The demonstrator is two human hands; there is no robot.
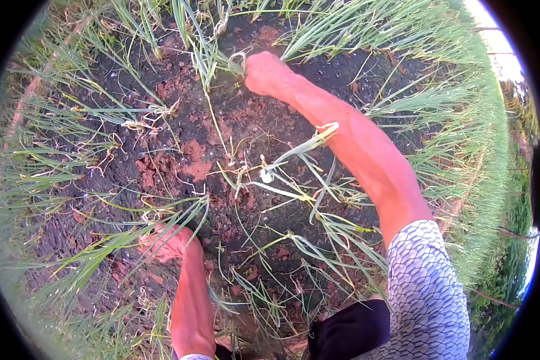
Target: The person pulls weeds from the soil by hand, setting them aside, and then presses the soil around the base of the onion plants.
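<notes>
My left hand (173, 242) is at the lower left, its fingers curled around a bunch of green onion plants (111, 249). The long leaves lie across the fingers and partly hide them. Farther out, my right hand (265, 73) is closed at the base of an onion plant (234, 63) near the top of the bare soil. Its fingertips are turned away from view. Between my arms, a loose-looking onion plant with a white bulb (266, 175) lies on the ground, its leaves reaching toward my right forearm.
Dark, damp soil (192, 150) with reddish clods spreads between my arms. Onion clumps (342, 240) lie near my knees, and others stand at the left (48, 174). Dense onion rows (456, 78) line the right side. My dark-clothed knee (351, 330) is at the bottom.
</notes>
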